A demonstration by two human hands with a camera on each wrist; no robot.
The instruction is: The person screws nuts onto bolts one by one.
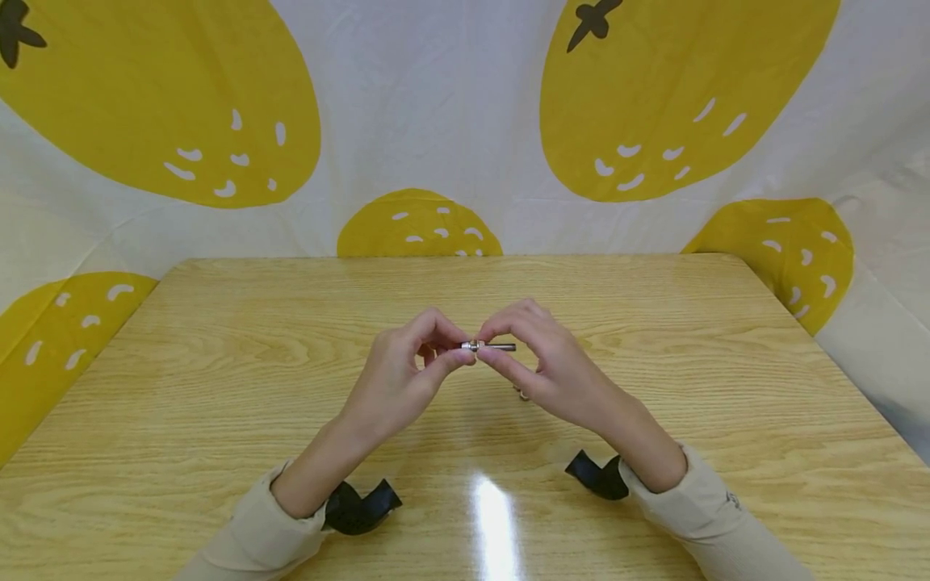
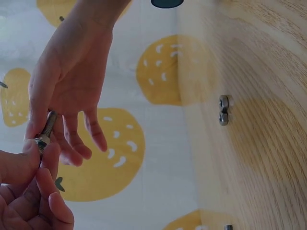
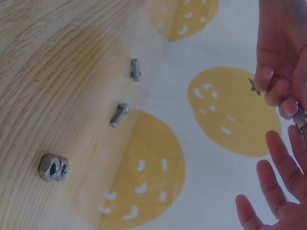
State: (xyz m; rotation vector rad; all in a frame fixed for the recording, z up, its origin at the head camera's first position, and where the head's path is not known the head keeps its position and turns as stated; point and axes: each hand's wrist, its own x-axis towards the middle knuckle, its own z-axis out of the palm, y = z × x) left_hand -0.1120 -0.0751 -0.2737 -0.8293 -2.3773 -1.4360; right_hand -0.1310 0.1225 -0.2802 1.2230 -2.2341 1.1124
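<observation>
Both hands meet above the table, at one metal bolt [image 1: 503, 347]. My left hand [image 1: 395, 379] pinches the bolt's left end between thumb and forefinger. From the other side, my right hand [image 1: 555, 371] pinches at a metal nut [image 2: 42, 138] on the shank, thumb below and forefinger above. The bare threaded shank [image 2: 49, 123] points toward the right palm in the left wrist view. The right hand's other fingers [image 3: 271, 184] are spread and fairly straight. Fingertips cover the bolt's head.
On the wooden table [image 1: 240, 371] lie a pair of loose nuts [image 3: 53, 167], side by side, and two more bolts, one bolt [image 3: 135, 70] farther from the nuts than the other bolt [image 3: 119, 115]. A fruit-patterned cloth [image 1: 436, 105] hangs behind the table. Black straps [image 1: 363, 508] circle the wrists.
</observation>
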